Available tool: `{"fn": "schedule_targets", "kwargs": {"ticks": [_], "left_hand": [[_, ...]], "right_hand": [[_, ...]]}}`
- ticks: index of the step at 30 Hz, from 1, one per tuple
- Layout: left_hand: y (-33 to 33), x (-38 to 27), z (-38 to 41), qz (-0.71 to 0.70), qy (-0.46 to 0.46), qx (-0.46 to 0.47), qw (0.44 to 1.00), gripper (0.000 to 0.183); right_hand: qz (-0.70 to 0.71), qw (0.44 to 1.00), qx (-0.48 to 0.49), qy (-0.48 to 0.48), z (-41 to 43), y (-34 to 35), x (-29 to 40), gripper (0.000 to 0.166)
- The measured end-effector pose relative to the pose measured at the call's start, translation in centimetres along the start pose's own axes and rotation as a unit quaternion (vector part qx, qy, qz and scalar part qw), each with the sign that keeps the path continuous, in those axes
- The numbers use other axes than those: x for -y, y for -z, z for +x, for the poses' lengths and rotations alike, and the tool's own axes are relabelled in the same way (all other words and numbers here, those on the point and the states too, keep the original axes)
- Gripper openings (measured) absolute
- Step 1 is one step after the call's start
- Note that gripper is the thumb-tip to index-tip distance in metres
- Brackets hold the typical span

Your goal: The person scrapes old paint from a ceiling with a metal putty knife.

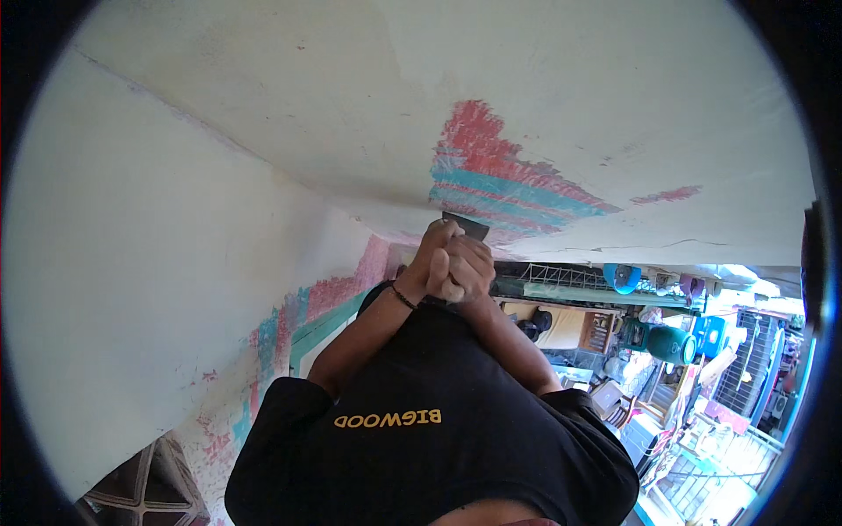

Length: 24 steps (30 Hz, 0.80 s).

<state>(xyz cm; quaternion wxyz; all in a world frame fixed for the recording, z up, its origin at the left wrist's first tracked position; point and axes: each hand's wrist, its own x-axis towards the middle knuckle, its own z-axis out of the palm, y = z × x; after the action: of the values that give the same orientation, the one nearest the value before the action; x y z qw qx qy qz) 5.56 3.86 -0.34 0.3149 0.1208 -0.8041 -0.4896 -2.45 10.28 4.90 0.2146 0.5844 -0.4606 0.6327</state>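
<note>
My left hand (434, 256), with a dark beaded bracelet on its wrist, and my right hand (476, 266) are closed together in front of my body. A dark flat scraper blade (468, 226) sticks out beyond the knuckles; the fingers hide its handle. The blade lies at the lower edge of a patch of exposed red and turquoise paint (513, 177) on the pale wall (592, 85). Whether its edge touches the wall, I cannot tell.
To the left, another pale wall (145, 263) meets this one at a corner, with patchy pink and turquoise paint (329, 296) on it. Ventilation blocks (141, 486) show at lower left. On the right are a green barrel (669, 344), a blue container (710, 335) and household clutter.
</note>
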Motion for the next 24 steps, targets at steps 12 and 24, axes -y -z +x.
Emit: {"fn": "schedule_targets", "kwargs": {"ticks": [12,24], "left_hand": [[0.4,-1.2,1.1,0.076,0.054,0.018,0.995,0.037],[0.4,-0.8,-0.1,0.133,0.071,0.026,0.988,0.023]], "right_hand": [[0.074,0.997,-0.005,0.003,3.0,0.7,0.7,0.024],[0.113,0.993,-0.018,0.023,0.9,0.2,1.4,0.018]]}}
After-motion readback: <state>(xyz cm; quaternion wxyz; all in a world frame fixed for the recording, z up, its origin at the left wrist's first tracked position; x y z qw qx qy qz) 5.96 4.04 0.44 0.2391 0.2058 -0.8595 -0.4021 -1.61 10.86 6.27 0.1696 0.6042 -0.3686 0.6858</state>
